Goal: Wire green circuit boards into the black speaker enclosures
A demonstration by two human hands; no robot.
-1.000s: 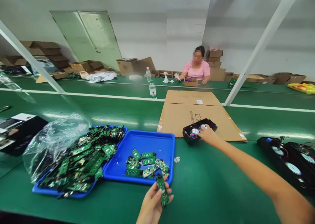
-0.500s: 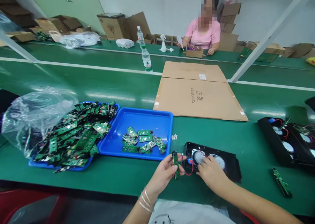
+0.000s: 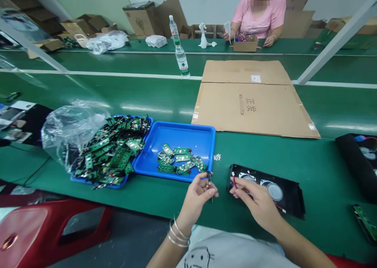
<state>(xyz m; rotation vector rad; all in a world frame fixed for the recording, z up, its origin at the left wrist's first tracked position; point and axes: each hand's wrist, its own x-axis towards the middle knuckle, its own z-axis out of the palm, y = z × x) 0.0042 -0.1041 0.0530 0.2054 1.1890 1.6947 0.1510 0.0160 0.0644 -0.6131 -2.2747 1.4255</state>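
My left hand [image 3: 202, 191] pinches a small circuit board [image 3: 209, 178] turned nearly edge-on, in front of the blue tray. The fingers of my right hand [image 3: 255, 197] are closed on a thin red wire [image 3: 234, 180] with a small white plug at its end. That hand is over the left part of a black speaker housing [image 3: 290, 189], which lies on the green table with two round silver speakers [image 3: 273, 190] showing. Part of the nearer speaker and the housing's left end are hidden by my fingers. Another thin lead with a white plug [image 3: 282, 209] lies across the housing's front edge.
A blue tray [image 3: 176, 132] holds several circuit boards. Left of it is a heaped pile of boards [image 3: 112, 150] beside a clear plastic bag [image 3: 76, 123]. A flat cardboard sheet [image 3: 250, 107] lies behind. At right are another black housing [image 3: 357, 162] and a loose board [image 3: 365, 221]. A person sits opposite.
The board in my left hand has turned from face-on to nearly edge-on. My right hand has moved from the speakers to the red wire. The view has shifted left and down.
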